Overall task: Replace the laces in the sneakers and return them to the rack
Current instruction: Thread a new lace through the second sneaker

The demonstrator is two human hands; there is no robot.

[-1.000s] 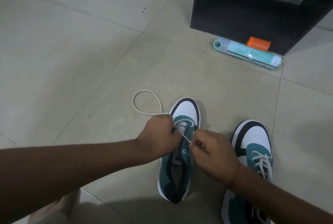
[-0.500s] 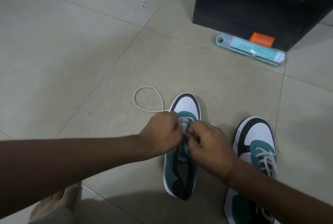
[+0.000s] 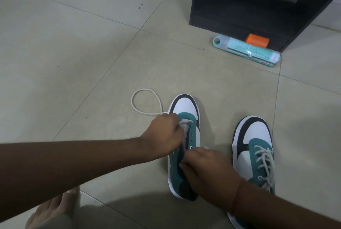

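Two teal, white and black sneakers stand on the tiled floor. The left sneaker (image 3: pixel 186 110) carries a white lace (image 3: pixel 145 101) only through its front eyelets; the lace's free end loops on the floor to its left. My left hand (image 3: pixel 164 134) pinches the lace beside the front eyelets. My right hand (image 3: pixel 204 169) grips the shoe's middle and tongue area, fingers curled over the opening; whether it also holds lace is hidden. The right sneaker (image 3: pixel 256 136) is fully laced and partly covered by my right forearm.
A black rack (image 3: pixel 258 2) stands at the far right. In front of it lie a teal tube-shaped pack (image 3: pixel 247 50) and an orange block (image 3: pixel 257 40). My bare foot (image 3: pixel 55 208) shows at the lower left.
My right hand has slid back from the front eyelets toward the shoe's middle. My left hand stays at the front eyelets with the lace. The view has shifted slightly.
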